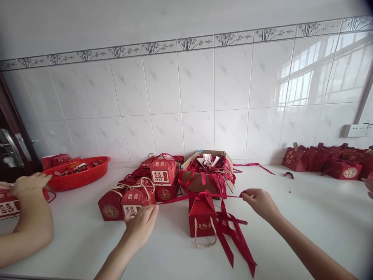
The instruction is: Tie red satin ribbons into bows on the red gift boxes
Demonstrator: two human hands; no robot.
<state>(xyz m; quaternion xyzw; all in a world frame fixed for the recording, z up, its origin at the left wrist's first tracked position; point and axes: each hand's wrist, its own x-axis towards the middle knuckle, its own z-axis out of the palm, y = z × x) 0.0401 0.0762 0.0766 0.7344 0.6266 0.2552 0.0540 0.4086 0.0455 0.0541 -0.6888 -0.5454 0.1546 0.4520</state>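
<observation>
A thin red ribbon (pixel 175 200) stretches nearly level between my two hands, passing at the top of a small red gift box (pixel 203 222). My left hand (pixel 142 221) pinches the ribbon's left end, just in front of red boxes with twisted cord handles. At the other end, my right hand (pixel 260 203) is closed on it with thumb and fingertips. The gift box stands upright with its top folded together, and a cream cord handle (pixel 205 245) hangs down its front. Loose red ribbons (pixel 237 241) lie on the white table right of it.
Behind stands an open cardboard box (pixel 189 182) full of red ribbons. Finished-looking red boxes (pixel 134 196) cluster left of it. A red basin (pixel 84 177) holds small packets. Another person's arm (pixel 32 217) reaches in at left; more red bags (pixel 329 159) line the wall at right.
</observation>
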